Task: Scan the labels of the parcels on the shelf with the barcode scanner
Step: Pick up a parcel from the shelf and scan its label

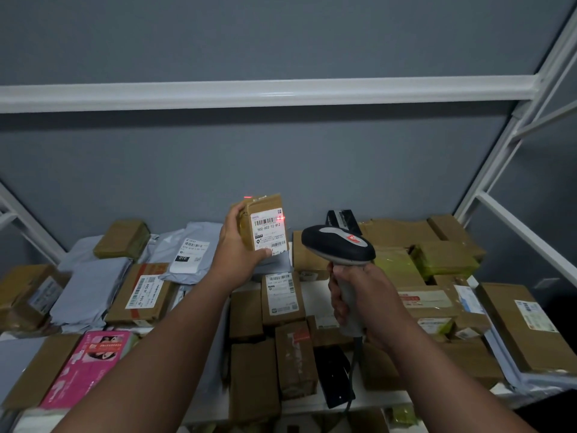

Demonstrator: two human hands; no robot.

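Cardboard parcel [265, 225] in left hand [239, 251], label [269, 229] reads "502-602-12-812".

Hidden and unreadable parts

The left hand [236, 249] covers the small box's [263, 223] left side; its label's [269, 229] fine print is illegible; the scanner's [338, 245] cable leaves the frame's bottom edge.

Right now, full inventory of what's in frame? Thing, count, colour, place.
Held parcel: one, brown, white label facing the camera, raised above the shelf; red scan light on its barcode.
Barcode scanner: one, black and grey, right of the held parcel, cable hanging down.
Cardboard parcels: many, brown, all over the shelf.
Poly mailers: several, grey, left half.
Pink box: one, front left.
Yellow-green parcels: a few, back right.
Shelf frame: white, above and at the sides.
Left hand: holds the parcel.
Right hand: grips the scanner handle.
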